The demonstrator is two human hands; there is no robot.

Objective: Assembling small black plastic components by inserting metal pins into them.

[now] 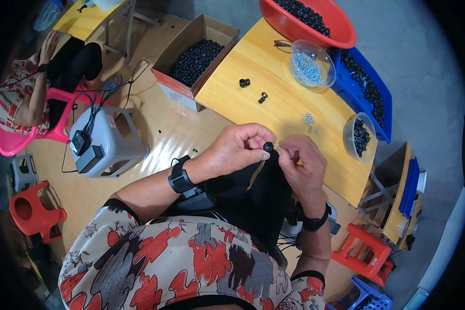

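Note:
Just off the near edge of the table, my left hand pinches a small black round part between thumb and fingertips. Against that part's right side, my right hand is closed in a pinch; a bit of something thin and yellowish shows at its fingertips, too small to name. A narrow brownish strip hangs below the black part, and its upper end is hidden. On the yellow wooden table lie a few black parts and a small heap of shiny metal pieces.
Along the table's far side stand a red basin, a clear bowl of metal pieces, a blue tray and a clear tub. A cardboard box holds black parts. Another person sits at left, beside a grey stool.

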